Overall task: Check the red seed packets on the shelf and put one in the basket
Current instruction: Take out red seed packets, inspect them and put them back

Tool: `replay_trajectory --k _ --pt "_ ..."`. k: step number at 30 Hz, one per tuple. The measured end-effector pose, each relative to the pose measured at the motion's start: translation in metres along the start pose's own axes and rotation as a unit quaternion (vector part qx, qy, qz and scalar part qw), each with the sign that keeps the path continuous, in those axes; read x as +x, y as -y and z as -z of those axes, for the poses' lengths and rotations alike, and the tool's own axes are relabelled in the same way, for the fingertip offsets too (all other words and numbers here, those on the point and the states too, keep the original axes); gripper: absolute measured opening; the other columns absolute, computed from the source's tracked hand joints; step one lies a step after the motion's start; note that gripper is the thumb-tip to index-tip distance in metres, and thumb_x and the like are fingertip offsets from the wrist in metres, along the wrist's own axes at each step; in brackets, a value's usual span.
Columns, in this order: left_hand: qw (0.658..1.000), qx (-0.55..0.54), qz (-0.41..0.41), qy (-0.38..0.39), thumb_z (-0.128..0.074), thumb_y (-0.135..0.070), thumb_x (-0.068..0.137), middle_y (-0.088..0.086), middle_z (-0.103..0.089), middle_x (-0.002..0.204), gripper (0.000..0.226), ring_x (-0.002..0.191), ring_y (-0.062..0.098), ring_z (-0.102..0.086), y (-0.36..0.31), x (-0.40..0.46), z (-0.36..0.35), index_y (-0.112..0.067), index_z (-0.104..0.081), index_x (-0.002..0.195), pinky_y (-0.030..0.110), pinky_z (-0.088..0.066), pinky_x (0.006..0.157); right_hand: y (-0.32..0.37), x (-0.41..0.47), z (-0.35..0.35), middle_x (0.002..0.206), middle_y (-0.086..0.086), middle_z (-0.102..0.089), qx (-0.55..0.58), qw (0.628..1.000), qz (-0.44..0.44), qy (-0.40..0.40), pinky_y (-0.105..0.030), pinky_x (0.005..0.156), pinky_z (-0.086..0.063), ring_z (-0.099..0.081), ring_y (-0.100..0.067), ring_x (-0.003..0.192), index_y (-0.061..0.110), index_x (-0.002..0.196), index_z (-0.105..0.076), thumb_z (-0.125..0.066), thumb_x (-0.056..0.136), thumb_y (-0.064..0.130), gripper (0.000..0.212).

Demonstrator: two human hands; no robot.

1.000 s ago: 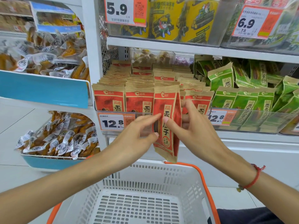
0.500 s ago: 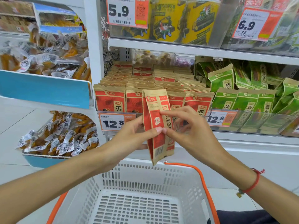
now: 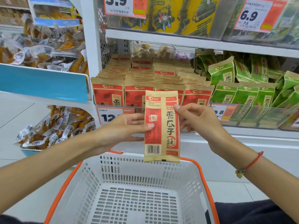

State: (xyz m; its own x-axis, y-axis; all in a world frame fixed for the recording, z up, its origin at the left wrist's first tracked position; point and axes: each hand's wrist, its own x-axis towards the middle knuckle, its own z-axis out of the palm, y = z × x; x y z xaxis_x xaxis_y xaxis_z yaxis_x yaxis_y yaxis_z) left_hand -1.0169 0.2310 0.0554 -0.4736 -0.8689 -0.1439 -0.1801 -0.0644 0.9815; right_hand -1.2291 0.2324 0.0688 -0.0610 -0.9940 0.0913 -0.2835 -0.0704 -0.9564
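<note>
1 red seed packet (image 3: pixel 161 126) is off the shelf (image 3: pixel 178 42), its back with the barcode facing up, pinched by the left hand (image 3: pixel 127 128) and right hand (image 3: pixel 197 118) above the basket (image 3: pixel 200 173); dropping it in remains

Price tag (image 3: pixel 113 116) half behind left hand (image 3: pixel 127 128); basket (image 3: pixel 90 178) bottom cropped
</note>
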Motion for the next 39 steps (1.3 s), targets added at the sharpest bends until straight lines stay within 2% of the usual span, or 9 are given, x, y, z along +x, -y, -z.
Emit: replay_trajectory --k 4,9,12,17,20,23,27,31,39 --pt "1.000 0.006 0.001 0.013 -0.056 -0.033 0.092 -0.011 -0.072 0.111 0.033 0.105 0.004 -0.066 0.000 -0.002 -0.004 -0.036 -0.060 0.124 0.027 -0.051 0.092 -0.002 0.002 0.000 0.065 0.002 -0.072 0.008 1.000 -0.010 -0.017 -0.015 0.047 -0.040 -0.061 -0.007 0.052 0.013 0.077 -0.067 -0.064 0.090 0.032 0.023" --pt "1.000 -0.023 -0.003 0.015 -0.055 -0.027 0.094 -0.005 -0.072 0.111 0.033 0.103 0.009 -0.068 0.002 -0.002 -0.007 -0.030 -0.059 0.126 0.024 -0.056 0.085 -0.003 -0.003 -0.006 0.062 -0.003 -0.068 -0.003 0.998 0.039 -0.047 -0.012 0.043 -0.040 -0.057 -0.005 0.045 0.006 0.080 -0.064 -0.064 0.090 0.026 0.023" --pt "1.000 -0.018 -0.023 -0.006 -0.057 -0.025 0.093 -0.006 -0.073 0.110 0.034 0.102 0.009 -0.069 0.003 -0.003 -0.006 -0.029 -0.058 0.127 0.021 -0.057 0.080 -0.010 -0.009 -0.018 0.069 -0.007 -0.067 -0.037 0.992 0.105 -0.059 -0.022 0.042 -0.045 -0.058 -0.007 0.045 0.012 0.083 -0.052 -0.056 0.095 0.026 0.019" --pt "0.997 -0.030 -0.061 -0.045 -0.058 -0.022 0.093 -0.006 -0.073 0.109 0.034 0.100 0.010 -0.069 0.000 -0.005 -0.001 -0.030 -0.059 0.126 0.019 -0.056 0.075 -0.018 -0.010 -0.023 0.091 0.002 -0.068 -0.085 0.983 0.161 -0.029 -0.045 0.062 -0.056 -0.068 -0.019 0.072 0.026 0.104 -0.047 -0.054 0.094 0.035 0.015" --pt "0.995 -0.036 -0.075 -0.063 -0.058 -0.022 0.093 -0.005 -0.073 0.110 0.035 0.101 0.011 -0.069 0.000 -0.004 -0.001 -0.029 -0.059 0.127 0.021 -0.057 0.078 -0.018 -0.011 -0.022 0.098 0.005 -0.066 -0.079 0.986 0.149 -0.001 -0.031 0.059 -0.051 -0.064 -0.014 0.071 0.026 0.121 -0.048 -0.056 0.094 0.029 0.028" --pt "0.992 -0.048 -0.085 -0.082 -0.058 -0.020 0.093 -0.004 -0.073 0.110 0.035 0.100 0.012 -0.070 0.001 -0.004 -0.003 -0.028 -0.059 0.127 0.022 -0.057 0.077 -0.015 -0.011 -0.018 0.103 0.000 -0.068 -0.017 0.994 0.108 0.017 -0.019 0.056 -0.049 -0.065 -0.017 0.077 0.023 0.122 -0.050 -0.060 0.092 0.024 0.031" --pt "0.984 -0.068 -0.112 -0.121 -0.059 -0.017 0.092 -0.004 -0.073 0.109 0.035 0.098 0.013 -0.070 -0.002 -0.005 -0.002 -0.026 -0.059 0.126 0.023 -0.058 0.075 -0.015 -0.015 -0.014 0.105 0.003 -0.067 0.019 0.994 0.101 0.032 -0.024 0.068 -0.056 -0.068 -0.014 0.078 0.019 0.111 -0.052 -0.072 0.083 0.012 0.035" --pt "0.977 -0.036 -0.146 -0.153 -0.060 -0.017 0.090 -0.005 -0.073 0.108 0.035 0.098 0.009 -0.070 -0.007 -0.006 0.000 -0.031 -0.059 0.122 0.021 -0.058 0.072 -0.018 -0.018 -0.024 0.099 0.011 -0.060 -0.008 0.991 0.131 0.016 -0.024 0.065 -0.056 -0.064 -0.009 0.073 0.024 0.095 -0.051 -0.075 0.078 0.002 0.037" --pt "0.974 -0.066 -0.142 -0.164 -0.062 -0.018 0.087 -0.004 -0.074 0.103 0.038 0.093 0.013 -0.072 -0.007 -0.005 -0.005 -0.019 -0.051 0.123 0.023 -0.058 0.067 -0.010 -0.015 -0.028 0.108 0.010 -0.061 -0.093 0.979 0.176 -0.049 -0.032 0.075 -0.057 -0.065 -0.007 0.082 0.028 0.105 -0.065 -0.073 0.083 0.019 0.026"
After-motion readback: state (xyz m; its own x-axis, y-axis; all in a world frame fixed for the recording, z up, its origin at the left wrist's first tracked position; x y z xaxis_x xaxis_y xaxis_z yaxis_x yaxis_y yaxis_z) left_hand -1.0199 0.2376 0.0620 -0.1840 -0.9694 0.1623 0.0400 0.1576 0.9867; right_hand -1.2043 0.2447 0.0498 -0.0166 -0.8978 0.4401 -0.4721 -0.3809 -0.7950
